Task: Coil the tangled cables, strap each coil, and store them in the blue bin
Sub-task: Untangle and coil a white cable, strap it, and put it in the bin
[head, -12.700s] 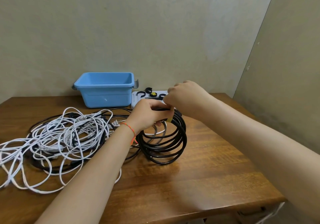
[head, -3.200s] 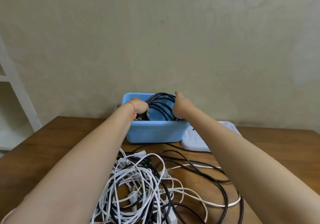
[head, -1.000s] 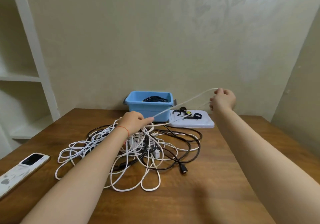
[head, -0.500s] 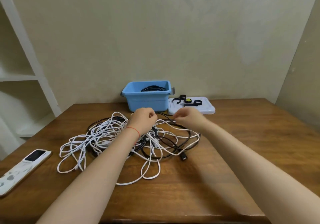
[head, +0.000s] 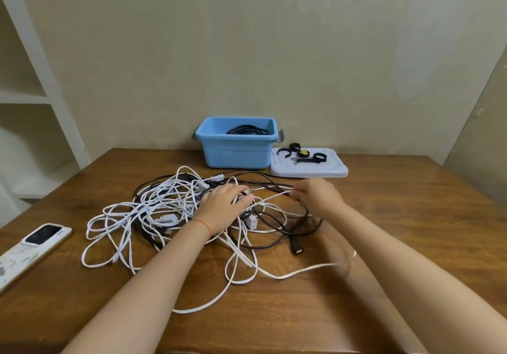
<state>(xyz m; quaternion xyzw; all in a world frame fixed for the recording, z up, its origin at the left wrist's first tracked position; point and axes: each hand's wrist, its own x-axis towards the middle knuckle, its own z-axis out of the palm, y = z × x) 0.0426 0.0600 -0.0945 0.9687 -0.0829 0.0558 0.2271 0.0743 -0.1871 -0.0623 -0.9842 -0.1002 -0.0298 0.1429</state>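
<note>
A tangle of white cables (head: 153,211) and black cables (head: 277,241) lies in the middle of the wooden table (head: 397,244). My left hand (head: 223,208) rests flat on the heap, fingers spread. My right hand (head: 318,196) pinches a white cable strand that runs taut to the left hand. A loose white end (head: 301,271) trails under my right forearm, blurred. The blue bin (head: 236,152) stands at the back against the wall with a black coil (head: 247,130) inside.
A white lid (head: 329,171) to the right of the bin carries several black straps (head: 310,156) and a yellow one. A phone (head: 30,249) lies at the table's left edge. White shelves (head: 30,98) stand at the left.
The strapped black coil went from my hands into the bin. My right hand, which had pulled a white cable up and to the right, has come back down beside the left hand on the heap.
</note>
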